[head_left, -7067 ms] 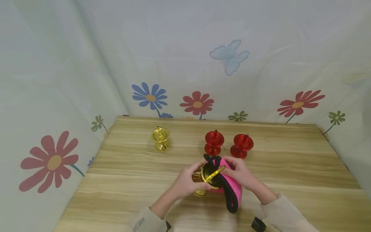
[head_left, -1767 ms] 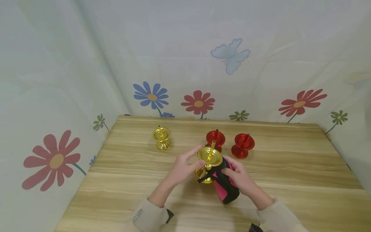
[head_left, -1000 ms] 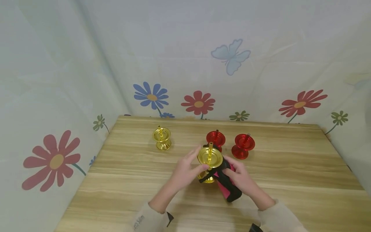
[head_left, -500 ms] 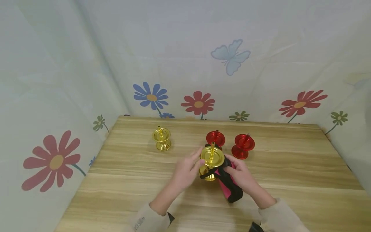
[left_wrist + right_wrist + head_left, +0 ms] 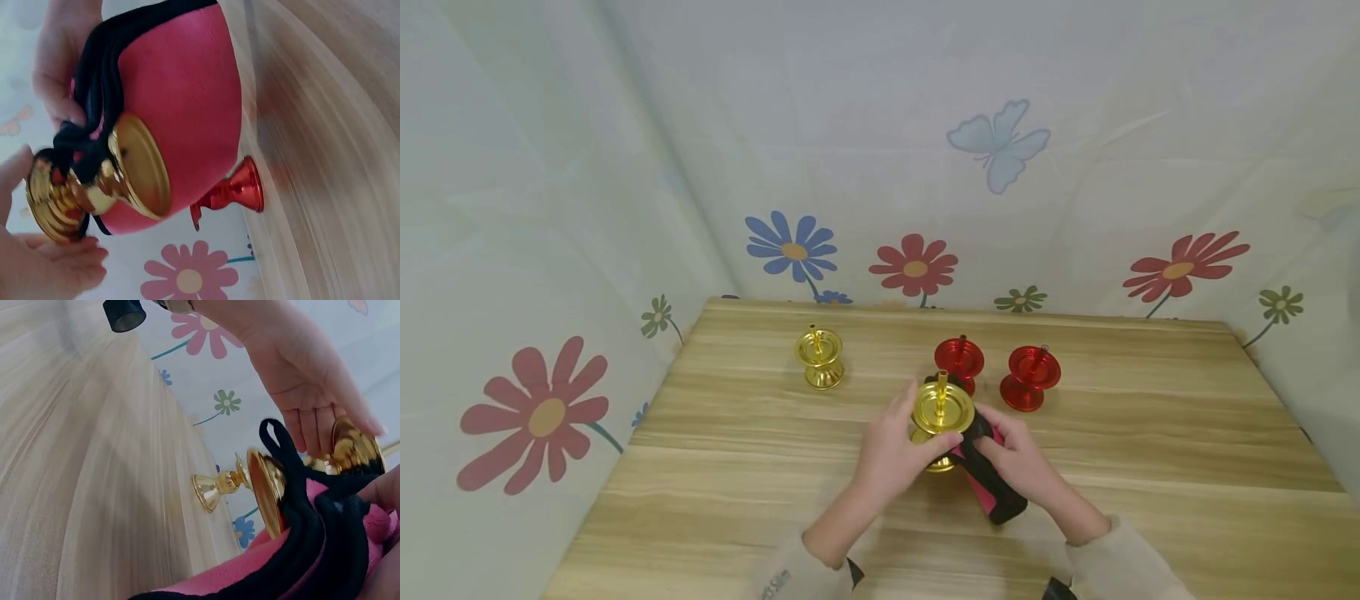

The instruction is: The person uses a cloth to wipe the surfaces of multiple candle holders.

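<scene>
A gold candlestick [image 5: 942, 408], with a dish and an upright tube on a flared foot, is held upright above the table. My left hand [image 5: 889, 446] grips its dish, thumb across the near rim and fingers at the far left side. My right hand [image 5: 1017, 457] holds a folded pink cloth [image 5: 187, 81] with black edging against the candlestick's right side, thumb pressing on the black part. In the left wrist view a black strip [image 5: 94, 159] of the cloth crosses the stem between dish and foot. A small black loop [image 5: 275, 434] sticks out in the right wrist view.
A second gold candlestick [image 5: 820, 360] stands at the back left. Two red candlesticks stand behind the hands, one [image 5: 958, 357] partly covered by the held one, the other [image 5: 1028, 379] to its right. The wooden table [image 5: 730, 475] meets a flower-printed curtain [image 5: 865, 167].
Seven seconds ago the candlestick was tilted, tube leaning right; now it is upright, with the cloth lower beside it. In the last half second it shifted slightly left and my left thumb slid across the rim.
</scene>
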A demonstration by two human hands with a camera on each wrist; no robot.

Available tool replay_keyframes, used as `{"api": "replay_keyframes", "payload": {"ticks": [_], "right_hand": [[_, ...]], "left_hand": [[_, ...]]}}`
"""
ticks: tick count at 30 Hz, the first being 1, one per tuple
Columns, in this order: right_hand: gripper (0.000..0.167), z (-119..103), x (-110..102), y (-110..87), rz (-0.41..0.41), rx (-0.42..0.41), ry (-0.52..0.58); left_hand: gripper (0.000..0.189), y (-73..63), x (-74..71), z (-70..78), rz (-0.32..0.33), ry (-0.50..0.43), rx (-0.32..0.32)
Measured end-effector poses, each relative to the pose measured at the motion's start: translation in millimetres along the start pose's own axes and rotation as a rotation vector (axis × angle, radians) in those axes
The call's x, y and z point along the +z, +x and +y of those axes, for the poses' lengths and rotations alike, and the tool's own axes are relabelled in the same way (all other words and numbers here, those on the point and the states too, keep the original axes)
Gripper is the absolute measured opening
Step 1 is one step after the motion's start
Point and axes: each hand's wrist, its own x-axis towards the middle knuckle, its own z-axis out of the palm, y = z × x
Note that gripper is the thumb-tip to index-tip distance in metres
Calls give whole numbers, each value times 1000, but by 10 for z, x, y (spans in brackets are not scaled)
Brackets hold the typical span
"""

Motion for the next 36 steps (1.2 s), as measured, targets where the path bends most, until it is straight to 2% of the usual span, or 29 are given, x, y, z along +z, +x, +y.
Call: {"api": "replay_keyframes", "payload": {"ticks": [5, 8, 11, 14, 18, 24, 29, 31, 33, 36], "right_hand": [[42, 53, -58, -2, -56, 6, 94], [39, 110, -91, 1, -115, -7, 203], [39, 170, -123, 21, -214, -27, 322], [43, 213, -160, 50, -319, -33, 405], [49, 228, -229, 62, -396, 6, 474], [51, 221, -375, 28, -386, 74, 591], [49, 228, -499, -35, -364, 96, 602], [49, 231, -538, -66, -354, 105, 595], [49, 234, -570, -98, -347, 109, 586], [48, 232, -603, -151, -336, 120, 578]], "left_hand": [[85, 12, -75, -16, -101, -26, 31], [84, 13, -121, -24, -172, -13, 86], [81, 24, -146, -61, -221, -3, 160], [75, 50, -162, -125, -261, -73, 193], [66, 91, -204, -222, -297, -231, 166], [63, 184, -340, -306, -268, -357, 120], [64, 335, -420, -401, -184, -400, 82], [64, 406, -419, -464, -137, -393, 35], [66, 472, -400, -535, -88, -385, -38], [73, 564, -328, -653, 1, -337, -125]]}}
